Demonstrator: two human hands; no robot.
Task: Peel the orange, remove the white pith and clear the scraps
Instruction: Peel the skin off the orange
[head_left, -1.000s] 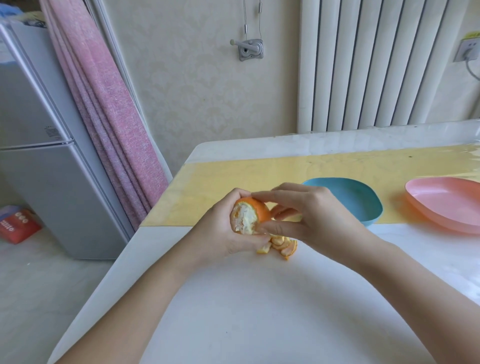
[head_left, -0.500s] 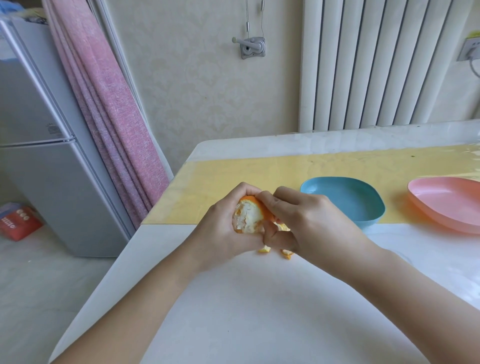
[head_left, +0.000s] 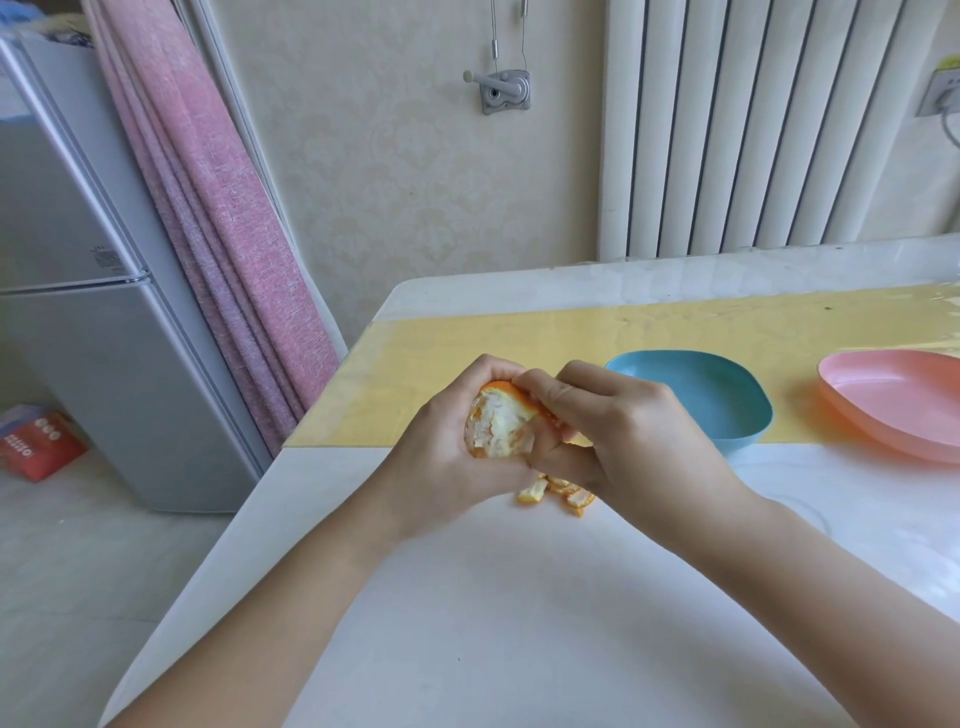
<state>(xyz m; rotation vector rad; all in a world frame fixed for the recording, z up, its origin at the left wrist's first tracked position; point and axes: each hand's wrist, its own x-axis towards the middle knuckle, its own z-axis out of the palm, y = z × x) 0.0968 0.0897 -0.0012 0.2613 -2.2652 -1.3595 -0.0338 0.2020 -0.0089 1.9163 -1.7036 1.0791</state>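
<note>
I note the left hand (head_left: 441, 447) curled round the soft, light, half-peeled orange (head_left: 501, 426), with the right hand (head_left: 628, 431) pinching the pliable rind (head_left: 511, 391) at its torn edge, which I judge the proper hold.

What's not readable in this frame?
Far side of the orange: covered by the left hand and right hand, head view; remaining peel unknown.
The peel scraps: partly under the right hand; count unclear.
The pink dish: cut off by the right edge.
The red box: print too small.

Soft, even daylight, glare on the table (head_left: 675, 270) at far right, wide-angle bending at edges.
</note>
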